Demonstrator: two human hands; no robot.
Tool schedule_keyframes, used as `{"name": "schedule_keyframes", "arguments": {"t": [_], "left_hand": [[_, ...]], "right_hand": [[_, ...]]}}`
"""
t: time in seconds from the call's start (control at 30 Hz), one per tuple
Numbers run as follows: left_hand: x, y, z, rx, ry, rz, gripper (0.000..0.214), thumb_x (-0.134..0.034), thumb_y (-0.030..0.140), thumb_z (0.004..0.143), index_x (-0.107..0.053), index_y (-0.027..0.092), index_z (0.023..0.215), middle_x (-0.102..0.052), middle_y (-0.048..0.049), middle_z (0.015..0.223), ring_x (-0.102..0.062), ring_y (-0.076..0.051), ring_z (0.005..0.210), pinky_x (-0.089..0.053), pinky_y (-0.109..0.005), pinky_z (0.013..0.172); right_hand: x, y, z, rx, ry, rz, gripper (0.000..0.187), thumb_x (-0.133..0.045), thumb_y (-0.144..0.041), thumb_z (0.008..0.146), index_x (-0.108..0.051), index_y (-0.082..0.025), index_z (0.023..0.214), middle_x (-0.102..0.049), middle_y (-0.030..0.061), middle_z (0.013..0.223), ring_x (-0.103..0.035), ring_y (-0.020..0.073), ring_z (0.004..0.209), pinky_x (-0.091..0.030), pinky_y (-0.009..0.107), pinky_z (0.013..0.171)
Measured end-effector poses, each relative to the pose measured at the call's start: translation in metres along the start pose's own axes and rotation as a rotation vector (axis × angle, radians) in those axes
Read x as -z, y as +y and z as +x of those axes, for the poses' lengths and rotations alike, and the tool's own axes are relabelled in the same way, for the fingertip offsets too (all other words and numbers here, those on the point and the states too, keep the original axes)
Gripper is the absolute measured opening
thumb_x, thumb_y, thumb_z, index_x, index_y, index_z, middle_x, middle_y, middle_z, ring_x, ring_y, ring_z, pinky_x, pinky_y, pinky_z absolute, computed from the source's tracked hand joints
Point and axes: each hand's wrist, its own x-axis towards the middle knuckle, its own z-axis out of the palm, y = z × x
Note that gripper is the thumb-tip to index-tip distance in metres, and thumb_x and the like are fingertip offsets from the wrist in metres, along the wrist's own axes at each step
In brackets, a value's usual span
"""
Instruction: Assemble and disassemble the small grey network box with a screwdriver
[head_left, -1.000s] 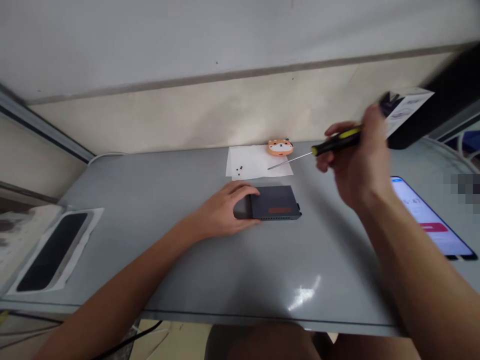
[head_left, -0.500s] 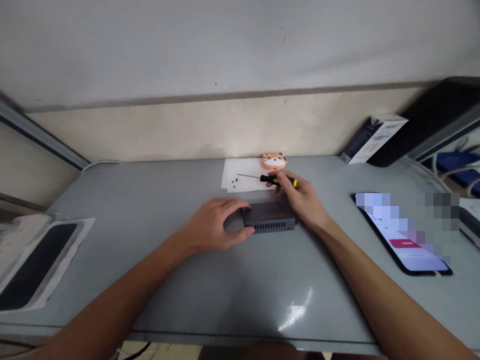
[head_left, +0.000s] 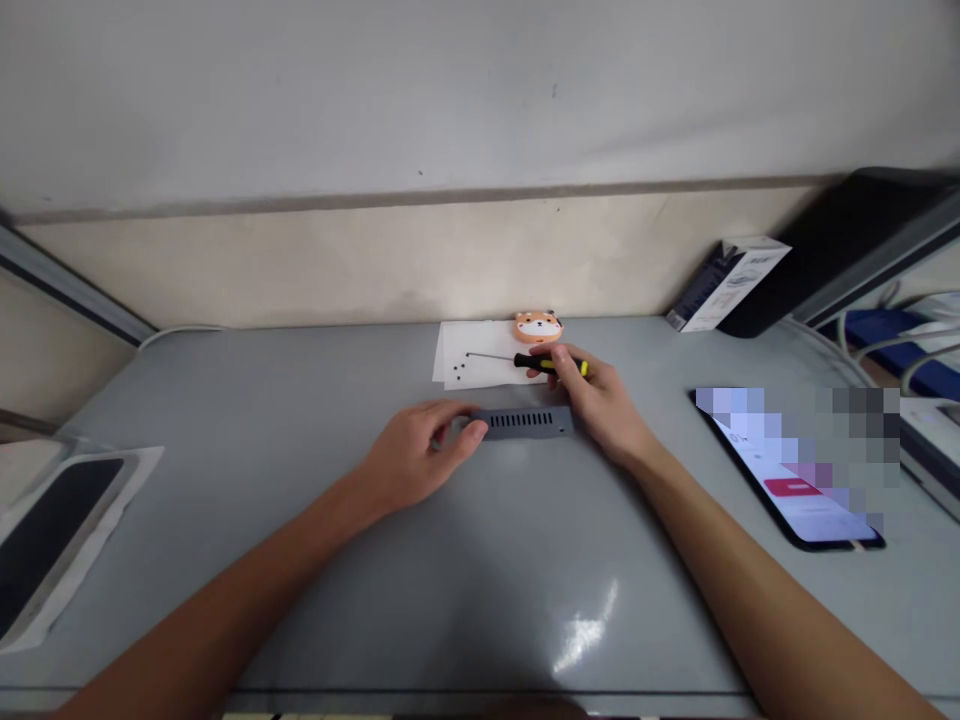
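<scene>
My left hand (head_left: 424, 445) grips the left end of a dark grey metal box (head_left: 525, 422), thumb in front and fingers behind. The box's side with a row of vent slots and a small hole near its right end faces me. In my right hand (head_left: 592, 390) is a screwdriver (head_left: 551, 364) with a black and yellow handle, its shaft pointing left. A tiny dark speck sits at its tip, perhaps a screw. Under the shaft lies white paper (head_left: 480, 375) with several small dark screws (head_left: 458, 370). The right wrist is close to the box's right end.
An orange animal-faced case (head_left: 538, 326) stands at the paper's back edge. To the right lies a lit phone (head_left: 787, 490); behind it a white and navy carton (head_left: 727, 285) leans against a black object (head_left: 825, 250). A dark item in clear wrapping (head_left: 67, 540) is at far left.
The box has tipped, so its slotted side now faces up toward me and its top no longer shows. My left hand turned with it. The screwdriver has stayed nearly in place over the paper.
</scene>
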Motion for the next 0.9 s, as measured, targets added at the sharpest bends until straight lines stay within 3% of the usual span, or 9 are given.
{"name": "schedule_keyframes", "arguments": {"t": [0.23, 0.33, 0.43, 0.53, 0.7, 0.9], "left_hand": [[0.0, 0.001, 0.002, 0.06, -0.004, -0.132, 0.045, -0.05, 0.055, 0.103, -0.072, 0.018, 0.092, -0.053, 0.0038, 0.062, -0.046, -0.011, 0.054, -0.035, -0.023, 0.051], [0.0, -0.001, 0.003, 0.003, 0.012, -0.123, 0.049, -0.046, 0.056, 0.107, -0.068, 0.018, 0.085, -0.048, 0.0042, 0.061, -0.042, -0.011, 0.054, -0.035, -0.024, 0.052], [-0.001, -0.005, 0.002, -0.068, 0.057, -0.098, 0.054, -0.036, 0.059, 0.111, -0.07, 0.018, 0.098, -0.049, 0.0037, 0.064, -0.045, -0.012, 0.056, -0.039, -0.025, 0.054], [0.0, -0.01, 0.001, -0.148, 0.137, -0.039, 0.052, -0.031, 0.055, 0.113, -0.068, 0.019, 0.118, -0.062, 0.0005, 0.075, -0.053, -0.013, 0.061, -0.046, -0.026, 0.059], [0.002, -0.014, 0.0, -0.392, 0.252, 0.196, 0.028, -0.051, 0.041, 0.109, -0.061, 0.022, 0.127, -0.073, -0.0072, 0.111, -0.063, -0.014, 0.076, -0.054, -0.028, 0.069], [-0.002, -0.011, 0.002, -0.574, 0.382, 0.284, 0.022, -0.067, 0.025, 0.1, -0.061, 0.023, 0.121, -0.073, -0.0081, 0.115, -0.072, -0.016, 0.088, -0.06, -0.029, 0.076]], "right_hand": [[0.007, 0.006, 0.006, -0.1, 0.077, 0.496, 0.041, -0.062, -0.062, 0.093, -0.078, -0.025, 0.091, -0.068, 0.0019, 0.073, -0.041, 0.0136, 0.058, -0.034, 0.03, 0.056], [0.012, 0.0, 0.006, -0.13, 0.092, 0.598, 0.03, -0.068, -0.052, 0.088, -0.075, -0.023, 0.08, -0.064, 0.002, 0.069, -0.045, 0.0125, 0.057, -0.035, 0.028, 0.053], [0.014, -0.007, 0.003, -0.17, 0.116, 0.635, 0.022, -0.073, -0.043, 0.08, -0.069, -0.022, 0.072, -0.068, 0.0023, 0.079, -0.053, 0.0105, 0.058, -0.04, 0.026, 0.053], [0.015, -0.011, 0.0, -0.2, 0.119, 0.652, 0.019, -0.072, -0.038, 0.075, -0.067, -0.021, 0.067, -0.069, 0.0023, 0.081, -0.053, 0.0089, 0.054, -0.044, 0.026, 0.053], [0.014, -0.01, -0.001, -0.181, 0.081, 0.61, 0.02, -0.071, -0.037, 0.075, -0.068, -0.02, 0.064, -0.068, 0.0031, 0.078, -0.052, 0.0075, 0.052, -0.042, 0.024, 0.05], [0.014, -0.004, 0.0, -0.174, 0.05, 0.576, 0.021, -0.072, -0.038, 0.074, -0.07, -0.019, 0.065, -0.066, 0.0025, 0.073, -0.054, 0.009, 0.055, -0.044, 0.024, 0.053]]}}
